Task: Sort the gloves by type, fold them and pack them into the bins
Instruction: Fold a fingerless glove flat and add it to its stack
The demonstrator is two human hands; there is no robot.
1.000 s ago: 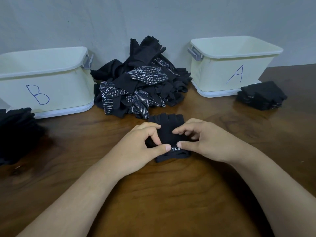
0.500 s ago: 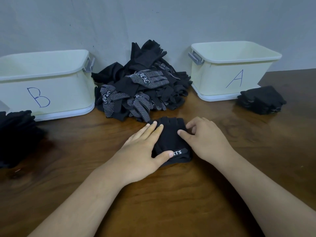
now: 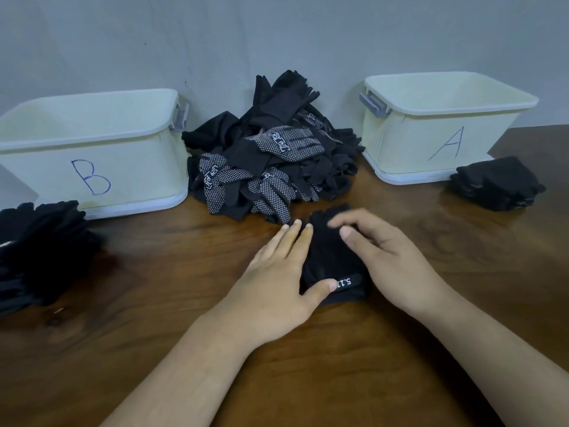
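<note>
Lengthwise, glove (image 3: 329, 258) fingers away, cuff near.

A dark brown wooden table (image 3: 154, 318) with a glossy grained top carries everything. At far left stands a cream plastic bin marked B (image 3: 129, 167). At far right is a cream plastic bin marked A (image 3: 409, 149). Both have grey handles. Between the bins, against the wall, lies a loose heap of black fabric gloves (image 3: 271, 167), several with white-dotted palms. A low stack of plain black folded gloves (image 3: 40, 254) sits at the left edge, just in front of bin B. A smaller pile of folded black gloves (image 3: 498, 183) sits at the right, beside bin A. Near the centre, just in front of the heap, a single black fabric glove (image 3: 332, 260) lies flat, with a white-lettered tab at its near edge.
</note>
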